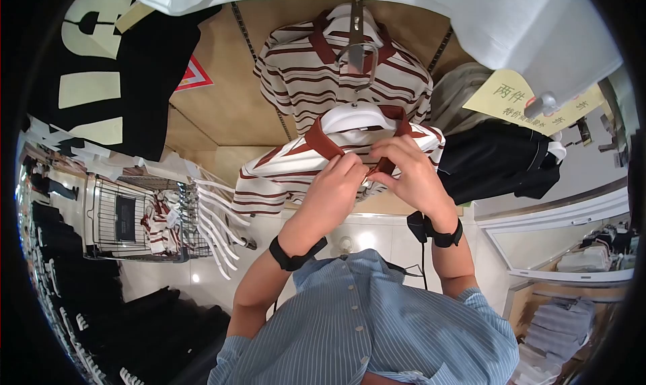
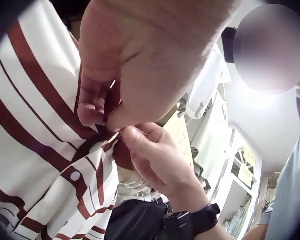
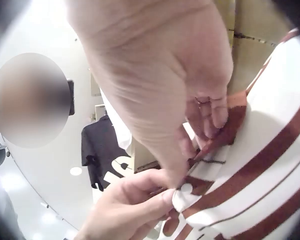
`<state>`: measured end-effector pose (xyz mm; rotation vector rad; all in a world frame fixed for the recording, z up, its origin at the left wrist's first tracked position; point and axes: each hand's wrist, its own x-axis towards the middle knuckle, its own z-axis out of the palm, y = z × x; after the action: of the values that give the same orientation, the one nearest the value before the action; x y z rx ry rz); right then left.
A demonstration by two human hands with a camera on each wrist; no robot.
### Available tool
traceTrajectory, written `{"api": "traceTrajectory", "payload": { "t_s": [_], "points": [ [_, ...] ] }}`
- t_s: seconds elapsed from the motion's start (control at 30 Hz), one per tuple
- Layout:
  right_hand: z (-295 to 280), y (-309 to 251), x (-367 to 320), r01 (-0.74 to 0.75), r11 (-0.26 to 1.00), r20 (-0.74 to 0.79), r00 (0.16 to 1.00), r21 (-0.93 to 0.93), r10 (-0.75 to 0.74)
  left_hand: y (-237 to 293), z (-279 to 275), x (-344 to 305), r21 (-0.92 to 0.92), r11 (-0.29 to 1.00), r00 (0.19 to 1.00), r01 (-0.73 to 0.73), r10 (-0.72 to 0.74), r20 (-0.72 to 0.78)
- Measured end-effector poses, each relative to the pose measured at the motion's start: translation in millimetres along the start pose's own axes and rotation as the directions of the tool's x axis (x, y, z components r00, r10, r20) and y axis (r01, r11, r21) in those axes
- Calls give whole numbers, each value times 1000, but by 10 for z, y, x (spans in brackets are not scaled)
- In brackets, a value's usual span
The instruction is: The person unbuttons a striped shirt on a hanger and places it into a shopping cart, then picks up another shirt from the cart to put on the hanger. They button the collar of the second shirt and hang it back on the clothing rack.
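Note:
A white polo shirt [image 1: 269, 176] with dark red stripes and a dark red collar [image 1: 323, 143] hangs on a white hanger [image 1: 356, 118]. My left hand [image 1: 334, 188] pinches the front placket just under the collar, thumb and fingertips together. My right hand [image 1: 408, 173] pinches the other side of the same opening, its fingertips meeting the left ones. In the left wrist view a pale button [image 2: 75, 175] shows on the placket below the hands. Another pale button [image 3: 187, 188] sits by the fingertips in the right wrist view. My fingers partly hide the collar opening.
A matching striped polo [image 1: 303, 68] hangs behind on a metal hook [image 1: 356, 35]. Black garments hang left and right, near a yellow sign [image 1: 501, 92]. White hangers [image 1: 215, 230] and a wire cart [image 1: 108, 203] holding striped clothes stand at left.

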<state>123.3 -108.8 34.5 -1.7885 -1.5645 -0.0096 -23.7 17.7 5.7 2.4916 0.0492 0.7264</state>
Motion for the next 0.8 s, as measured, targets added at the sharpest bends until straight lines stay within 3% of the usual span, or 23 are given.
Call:
{"api": "traceTrajectory", "payload": {
  "t_s": [0.1,0.17,0.23,0.27,0.37,0.4,0.53,0.7,0.77,0.8],
  "points": [
    [-67,40,54,69,996,-205,975,-64,-81,61,19,-122,-123,987,991,101,-110,-77],
    [-15,260,31,-61,982,-367,930,-180,-9,76,65,-244,-188,973,983,134,-155,-100],
    [-49,247,147,-143,971,-358,931,-191,67,17,179,-443,-199,974,991,109,-122,-56],
    [-43,268,202,-136,946,-308,951,-296,41,-19,253,-559,-224,961,985,165,-173,-17],
    [76,459,274,-224,973,-140,967,-52,215,-263,430,-1001,-255,900,935,354,-342,89],
    [94,470,288,-232,971,-92,970,-51,227,-371,458,-1157,-270,887,927,375,-362,97],
    [217,501,358,-281,956,-114,956,-87,271,-719,486,-1736,-378,727,811,574,-568,139],
    [282,752,465,-401,911,-319,879,-94,354,-1016,401,-2165,-448,592,694,670,-714,94],
    [194,950,666,-351,933,-325,893,-73,311,-1082,363,-2308,-409,597,677,690,-732,72],
    [178,1063,779,-198,979,-321,925,42,201,-1132,374,-2418,-384,599,670,703,-738,77]
  ]
}}
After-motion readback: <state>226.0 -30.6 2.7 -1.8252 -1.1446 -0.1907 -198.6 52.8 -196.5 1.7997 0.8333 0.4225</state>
